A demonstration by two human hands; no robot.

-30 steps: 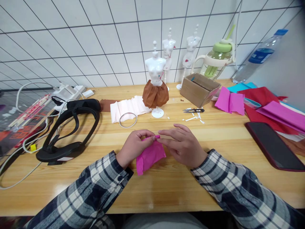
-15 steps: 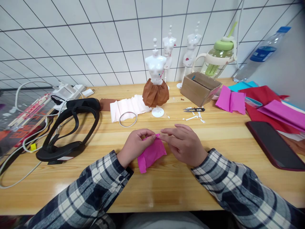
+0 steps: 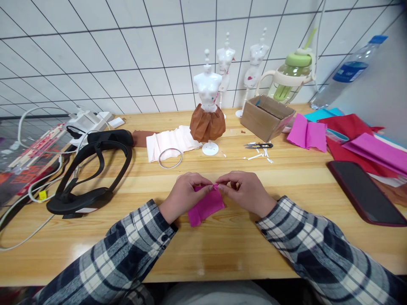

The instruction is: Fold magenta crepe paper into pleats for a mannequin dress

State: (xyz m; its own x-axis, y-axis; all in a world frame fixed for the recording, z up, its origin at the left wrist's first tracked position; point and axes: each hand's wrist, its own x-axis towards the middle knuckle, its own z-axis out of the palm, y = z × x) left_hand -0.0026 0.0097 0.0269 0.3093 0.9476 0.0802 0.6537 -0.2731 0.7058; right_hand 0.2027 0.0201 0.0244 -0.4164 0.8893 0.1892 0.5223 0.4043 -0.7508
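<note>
A small piece of magenta crepe paper [image 3: 208,206] hangs from my fingers above the front middle of the wooden table. My left hand [image 3: 187,195] pinches its top edge between thumb and forefinger. Close beside it, my right hand [image 3: 247,192] pinches the same edge near the top right corner, thumb and forefinger pressed together. Beyond my hands stands a white mini dress form [image 3: 207,87] wearing a gathered brown paper skirt [image 3: 207,123]. A silver ring [image 3: 171,158] lies partly on a strip of pale pink crepe paper [image 3: 173,142].
Black thread snips [image 3: 259,145] lie by white paper scraps [image 3: 255,156]. Behind them are a cardboard box [image 3: 267,118], a green-lidded jug [image 3: 291,76] and a water bottle [image 3: 349,72]. A phone [image 3: 367,192] and coloured papers [image 3: 341,129] lie right; a black headset frame [image 3: 92,173] lies left.
My right hand's fingers, extended before, have closed on the magenta paper's top edge. Both hands have come closer together, and the paper has shifted slightly right.
</note>
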